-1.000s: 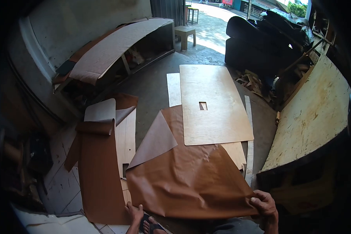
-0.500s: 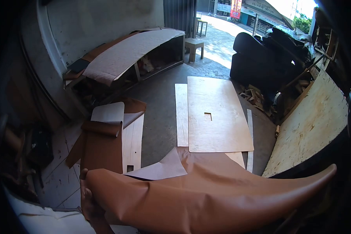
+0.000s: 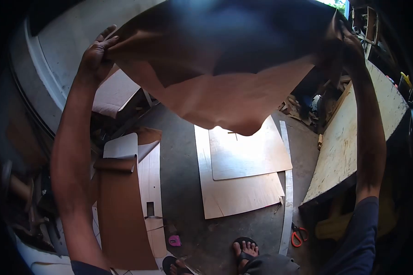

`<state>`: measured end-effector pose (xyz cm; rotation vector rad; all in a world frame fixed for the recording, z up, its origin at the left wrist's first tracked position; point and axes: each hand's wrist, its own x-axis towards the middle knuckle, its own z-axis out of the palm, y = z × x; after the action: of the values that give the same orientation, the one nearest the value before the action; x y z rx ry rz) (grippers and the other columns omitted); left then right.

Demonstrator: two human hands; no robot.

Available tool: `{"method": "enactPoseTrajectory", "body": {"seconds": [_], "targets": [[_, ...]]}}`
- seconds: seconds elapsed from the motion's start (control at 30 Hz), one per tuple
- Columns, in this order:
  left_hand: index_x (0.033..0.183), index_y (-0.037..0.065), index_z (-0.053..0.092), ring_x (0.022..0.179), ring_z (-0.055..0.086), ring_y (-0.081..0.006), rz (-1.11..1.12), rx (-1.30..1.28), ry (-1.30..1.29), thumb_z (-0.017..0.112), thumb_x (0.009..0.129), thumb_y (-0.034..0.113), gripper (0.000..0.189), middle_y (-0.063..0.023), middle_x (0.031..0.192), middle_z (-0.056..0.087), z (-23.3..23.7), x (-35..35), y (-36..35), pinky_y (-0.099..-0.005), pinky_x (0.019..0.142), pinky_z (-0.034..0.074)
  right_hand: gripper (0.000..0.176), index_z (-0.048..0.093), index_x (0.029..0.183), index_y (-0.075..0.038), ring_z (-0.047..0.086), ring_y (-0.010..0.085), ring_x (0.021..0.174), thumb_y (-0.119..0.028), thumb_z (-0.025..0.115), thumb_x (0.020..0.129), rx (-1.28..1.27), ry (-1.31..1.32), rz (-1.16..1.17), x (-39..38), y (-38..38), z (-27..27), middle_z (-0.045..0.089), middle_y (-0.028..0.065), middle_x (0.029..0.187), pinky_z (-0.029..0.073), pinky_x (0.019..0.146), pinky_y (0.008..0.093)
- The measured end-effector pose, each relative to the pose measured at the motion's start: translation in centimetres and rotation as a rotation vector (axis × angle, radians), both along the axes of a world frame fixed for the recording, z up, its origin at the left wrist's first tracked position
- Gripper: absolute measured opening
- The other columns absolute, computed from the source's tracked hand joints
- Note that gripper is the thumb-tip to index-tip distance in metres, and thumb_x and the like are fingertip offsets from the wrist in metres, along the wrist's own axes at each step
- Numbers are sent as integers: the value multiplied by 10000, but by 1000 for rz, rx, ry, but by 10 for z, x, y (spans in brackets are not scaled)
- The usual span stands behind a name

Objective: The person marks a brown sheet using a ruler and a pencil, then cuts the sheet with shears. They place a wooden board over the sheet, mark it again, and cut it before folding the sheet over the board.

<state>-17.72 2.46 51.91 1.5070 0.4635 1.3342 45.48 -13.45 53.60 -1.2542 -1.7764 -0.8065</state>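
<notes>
A large brown leatherette sheet (image 3: 225, 91) is stretched out high in front of me, its lower edge sagging over the floor. My left hand (image 3: 98, 50) is closed on its left edge, fingertips partly showing. At the far right, my right hand (image 3: 351, 46) pinches the opposite corner; shadow covers some of its fingers. Beneath the sheet lies a pale plywood panel (image 3: 248, 160), its upper part hidden, on top of another wooden board (image 3: 238, 197). To the left, a brown leatherette strip (image 3: 124, 215) with a rolled end lies on pale boards.
Red-handled scissors (image 3: 299, 236) and a pink tape measure (image 3: 174, 240) lie on the floor near my sandalled feet. A long thin strip (image 3: 287, 192) runs beside the panels. A stained board (image 3: 339, 142) leans on the right; a padded bench (image 3: 117, 91) stands at the left wall.
Both hands have risen, lifting the brown sheet from low in front of me to high overhead. The lower board, scissors and tape measure now show, while the doorway is mostly covered.
</notes>
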Motion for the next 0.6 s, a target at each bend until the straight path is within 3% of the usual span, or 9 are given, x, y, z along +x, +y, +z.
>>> {"method": "enactPoseTrajectory", "body": {"seconds": [0.07, 0.13, 0.2, 0.27, 0.3, 0.37, 0.43, 0.5, 0.6], "targets": [[1410, 28, 390, 1133, 618, -251, 38, 44, -1, 493, 1004, 27, 419, -171, 1306, 551, 19, 13, -20, -324, 927, 552, 466, 451, 1419, 32, 599, 183, 1181, -68, 522, 969, -76, 287, 585, 74, -4, 9, 593, 147, 1310, 473, 1010, 275], [1393, 12, 409, 1131, 620, -266, 65, 76, -8, 494, 998, 6, 404, -172, 1299, 557, 0, 24, -25, -323, 938, 546, 440, 482, 1405, 17, 586, 167, 1193, -75, 522, 977, -133, 403, 484, 73, -21, -11, 583, 131, 1335, 453, 1028, 266], [1397, 13, 422, 1151, 612, -268, 13, -47, -20, 500, 985, -16, 420, -168, 1333, 542, -51, 31, -10, -340, 962, 540, 393, 545, 1378, -13, 561, 136, 1217, -88, 523, 993, -249, 628, 296, 69, -46, -49, 563, 100, 1384, 412, 1064, 246], [1391, 27, 431, 1139, 618, -270, 36, -200, 9, 508, 963, -54, 443, -165, 1304, 565, -121, 47, -3, -368, 968, 541, 344, 585, 1343, -24, 561, 102, 1194, -108, 508, 1019, -557, 1036, 344, 79, -37, -110, 600, 70, 1338, 422, 1041, 225], [1388, 43, 442, 1115, 628, -277, 52, -403, 8, 522, 942, -74, 468, -166, 1266, 589, -162, 50, 1, -397, 962, 543, 332, 587, 1340, -29, 588, 87, 1140, -113, 497, 1031, -630, 1010, 306, 68, -40, -148, 645, 53, 1262, 444, 1001, 204], [1385, 45, 443, 1073, 643, -284, 81, -512, 75, 557, 910, -90, 507, -166, 1229, 603, -265, 50, 14, -411, 946, 547, 330, 598, 1328, -28, 647, 97, 944, -118, 519, 1021, -827, 1352, 396, 55, -44, -230, 683, 41, 1143, 527, 866, 228], [1424, 71, 410, 1027, 653, -294, 146, -710, 55, 598, 896, -70, 578, -170, 1186, 612, -374, 43, 27, -441, 881, 568, 321, 610, 1311, -23, 631, 79, 817, -115, 528, 1015, -942, 1396, 222, 53, -43, -318, 692, 36, 1041, 532, 742, 228], [1471, 63, 350, 1101, 619, -293, 238, -952, 133, 673, 902, 50, 654, -184, 1233, 593, -441, 45, 7, -461, 876, 561, 323, 614, 1307, -24, 630, 94, 809, -125, 528, 1013, -1052, 1425, 36, 50, -45, -406, 690, 46, 1017, 526, 725, 240], [1498, -22, 265, 1262, 517, -302, 275, -1056, 127, 752, 860, 133, 817, -198, 1385, 494, -542, 44, -29, -432, 995, 493, 344, 608, 1278, 40, 645, 147, 853, -140, 550, 990, -1035, 1583, -35, 24, -55, -503, 693, 96, 1038, 528, 765, 283]]}}
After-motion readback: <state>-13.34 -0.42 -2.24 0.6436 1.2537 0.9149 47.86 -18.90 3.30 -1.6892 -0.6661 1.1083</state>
